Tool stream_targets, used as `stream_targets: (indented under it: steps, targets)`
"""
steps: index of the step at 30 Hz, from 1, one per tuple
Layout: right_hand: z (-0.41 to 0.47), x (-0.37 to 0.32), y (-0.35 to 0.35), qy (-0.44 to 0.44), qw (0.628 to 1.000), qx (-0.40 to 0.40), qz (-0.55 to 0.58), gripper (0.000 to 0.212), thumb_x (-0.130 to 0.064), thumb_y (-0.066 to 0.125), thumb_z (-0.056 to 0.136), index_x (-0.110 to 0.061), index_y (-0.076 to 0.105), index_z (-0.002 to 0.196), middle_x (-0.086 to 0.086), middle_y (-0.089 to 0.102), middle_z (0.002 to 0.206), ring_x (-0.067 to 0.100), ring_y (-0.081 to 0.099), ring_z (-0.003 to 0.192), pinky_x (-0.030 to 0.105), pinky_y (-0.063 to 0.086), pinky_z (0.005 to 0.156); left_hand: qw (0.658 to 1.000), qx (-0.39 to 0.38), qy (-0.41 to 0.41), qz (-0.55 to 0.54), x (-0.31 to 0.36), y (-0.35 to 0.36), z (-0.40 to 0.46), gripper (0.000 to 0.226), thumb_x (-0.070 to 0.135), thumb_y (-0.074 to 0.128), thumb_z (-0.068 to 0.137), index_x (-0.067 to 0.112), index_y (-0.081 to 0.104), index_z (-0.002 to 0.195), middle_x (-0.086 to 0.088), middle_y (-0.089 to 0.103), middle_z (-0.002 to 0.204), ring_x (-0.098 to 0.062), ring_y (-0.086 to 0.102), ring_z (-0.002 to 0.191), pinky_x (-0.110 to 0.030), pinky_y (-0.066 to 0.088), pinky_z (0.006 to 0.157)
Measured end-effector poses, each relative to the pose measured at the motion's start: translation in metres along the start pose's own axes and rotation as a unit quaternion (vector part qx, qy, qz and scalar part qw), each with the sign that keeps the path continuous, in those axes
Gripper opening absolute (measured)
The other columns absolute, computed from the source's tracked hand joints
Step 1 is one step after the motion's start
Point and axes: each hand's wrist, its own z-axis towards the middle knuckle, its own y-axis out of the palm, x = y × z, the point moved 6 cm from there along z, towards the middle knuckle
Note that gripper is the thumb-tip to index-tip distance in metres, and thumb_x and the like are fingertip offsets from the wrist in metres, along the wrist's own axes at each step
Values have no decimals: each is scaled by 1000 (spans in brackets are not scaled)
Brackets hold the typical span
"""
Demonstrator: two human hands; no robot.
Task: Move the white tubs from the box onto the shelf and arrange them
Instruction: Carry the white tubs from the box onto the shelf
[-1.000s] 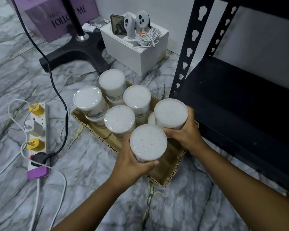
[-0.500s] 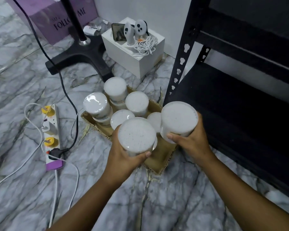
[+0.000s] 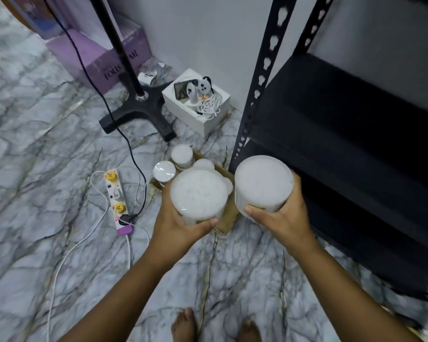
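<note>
The left hand [image 3: 181, 227] grips one white tub [image 3: 198, 193] by its wall, thumb across the near side, raised above the cardboard box [image 3: 226, 219]. Other tubs [image 3: 164, 171] sit in the box's far-left corner. The right hand [image 3: 282, 215] grips a second tub [image 3: 263, 185] beside the shelf's [image 3: 356, 124] front-left post [image 3: 253, 95]. Keep both tubs upright, carry them clear of the post, and set the right-hand tub down first, toward the shelf's back edge.

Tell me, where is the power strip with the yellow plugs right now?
In the head view the power strip lies on the marble floor at left, just left of the cardboard box of white tubs.
</note>
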Motion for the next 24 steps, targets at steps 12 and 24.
stream_targets:
  steps: [12, 24]
  targets:
    - [-80, -219, -26, -21, 997, 66, 27, 91, -40, 83, 47, -39, 33, 124, -14, 45, 130, -5, 49, 117, 10, 46, 86, 1000, -18, 25, 3, 203, -33, -54, 86, 47, 83, 48, 69, 31, 113, 42, 45, 118, 13, 45, 117, -3, 42, 85]
    - [-168, -322, -52, -29, 989, 142, 20, 93, -41, 81, 46, -38, 34, 125, -13, 45, 130, -9, 49, 113, 7, 47, 78, 999, -35, 21, 12, 291, -60, -116, 95, 51, 83, 45, 51, 30, 125, 20, 46, 130, 6, 45, 121, -15, 45, 92]
